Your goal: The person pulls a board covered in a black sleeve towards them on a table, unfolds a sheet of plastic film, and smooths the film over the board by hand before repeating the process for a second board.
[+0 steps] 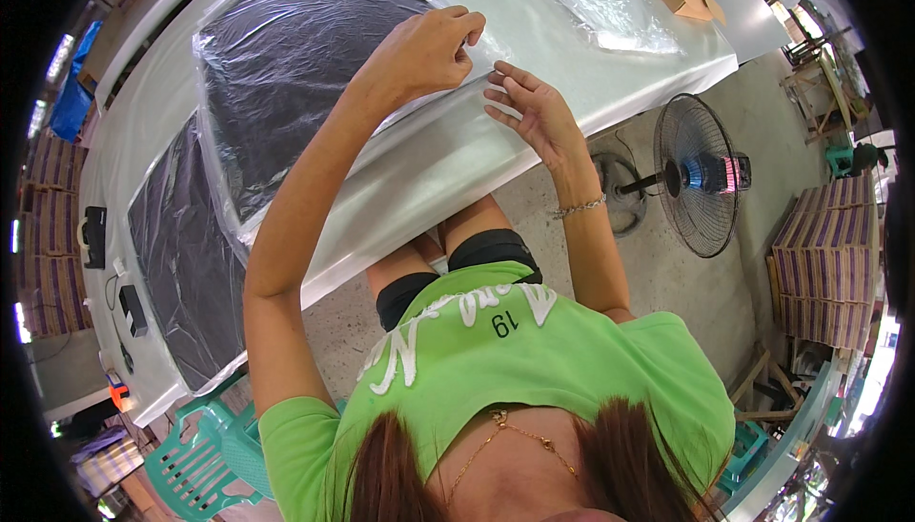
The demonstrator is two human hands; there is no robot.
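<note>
Head view: left hand (pixel 429 45) pinching clear plastic bag (pixel 286 64) edge, open right hand (pixel 534 107) just beside it.

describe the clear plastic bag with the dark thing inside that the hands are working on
The clear plastic bag lies flat on the white table, glossy and wrinkled, holding a large dark, flat, fabric-like sheet that fills most of it. Its open end points toward the table's near edge. The left hand pinches the loose film at that end, and the right hand touches it with spread fingers. A second similar bag lies beside it.
</note>
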